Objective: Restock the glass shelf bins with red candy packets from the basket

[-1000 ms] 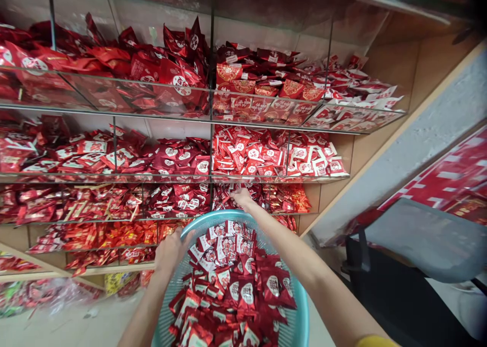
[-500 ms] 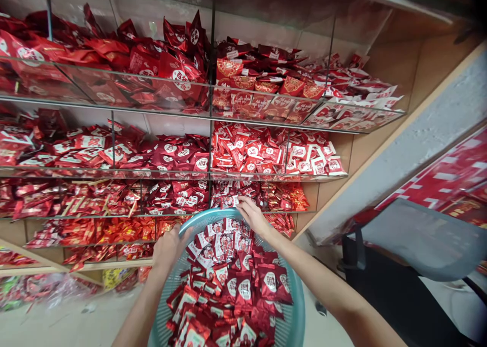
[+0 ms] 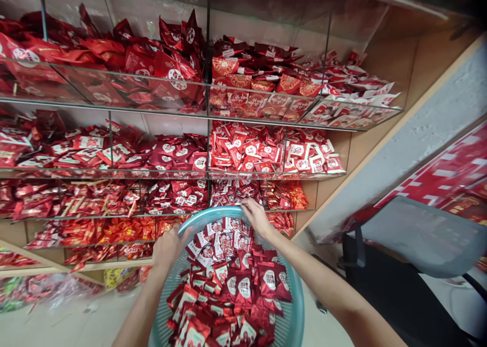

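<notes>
A teal plastic basket full of small candy packets is tilted in front of me. Some packets are red and white, others dark red with pale labels. My left hand is closed around the basket's upper left rim, its fingertips partly hidden. At the far rim, my right hand reaches over with fingers stretched out and no packet visible in them. Just beyond those fingers lies a shelf compartment of red and white packets.
Glass-fronted shelves hold many red packets, split by upright dividers. A wooden side panel closes off their right end. To the right stands a black and grey office chair. Plastic bags lie on the floor at lower left.
The red and white packet that was in my right hand has left it, over the shelf compartment. That hand has drawn slightly right and down; the left has stayed on the rim.
</notes>
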Available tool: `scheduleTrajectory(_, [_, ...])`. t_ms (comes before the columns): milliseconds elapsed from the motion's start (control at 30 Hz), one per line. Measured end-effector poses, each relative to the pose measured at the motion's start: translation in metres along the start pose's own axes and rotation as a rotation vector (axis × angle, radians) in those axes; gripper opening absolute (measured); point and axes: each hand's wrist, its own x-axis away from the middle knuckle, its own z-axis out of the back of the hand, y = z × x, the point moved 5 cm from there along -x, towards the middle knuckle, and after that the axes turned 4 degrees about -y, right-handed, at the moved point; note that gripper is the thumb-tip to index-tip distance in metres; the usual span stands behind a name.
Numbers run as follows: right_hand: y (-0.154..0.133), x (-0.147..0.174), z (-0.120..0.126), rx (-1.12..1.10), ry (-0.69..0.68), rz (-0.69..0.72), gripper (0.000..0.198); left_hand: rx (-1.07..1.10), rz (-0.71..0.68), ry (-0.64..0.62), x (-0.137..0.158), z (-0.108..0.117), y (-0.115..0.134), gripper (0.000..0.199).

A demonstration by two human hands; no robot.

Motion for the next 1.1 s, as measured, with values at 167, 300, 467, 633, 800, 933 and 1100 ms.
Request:
scheduleTrajectory(167, [-0.026,-0.004,0.012,0.1,0.077,0.045,0.02,-0.022,-0.004,0.008,0.0,0.0,0.0,0.057])
scheduleTrajectory(300, [-0.071,-0.001,0.01,0.124,0.061,0.09,0.017,-0.016,-0.01,0.008,-0.001,-0.001,-0.001,0.058])
scheduleTrajectory(467, [-0.105,0.014,-0.026,0.116,-0.084,0.025,0.014,0.022,-0.005,-0.009,-0.002,-0.002,-0.002,0.058])
scheduleTrajectory(633, [-0.13,0.039,-0.077,0.488,-0.286,0.324,0.011,0.003,-0.003,-0.004,0.001,0.003,0.001,0.056])
scheduleTrajectory(800, [-0.154,0.061,-0.114,0.708,-0.441,0.472,0.011,-0.003,-0.018,-0.014,0.001,0.004,0.002,0.057])
scheduleTrajectory(933, [-0.164,0.071,-0.138,0.723,-0.488,0.511,0.006,-0.004,-0.014,-0.025,0.001,0.003,0.001,0.057])
scheduleTrajectory(1100, [-0.152,0.073,-0.16,0.764,-0.517,0.436,0.011,0.008,-0.015,-0.032,0.001,0.003,0.001,0.057])
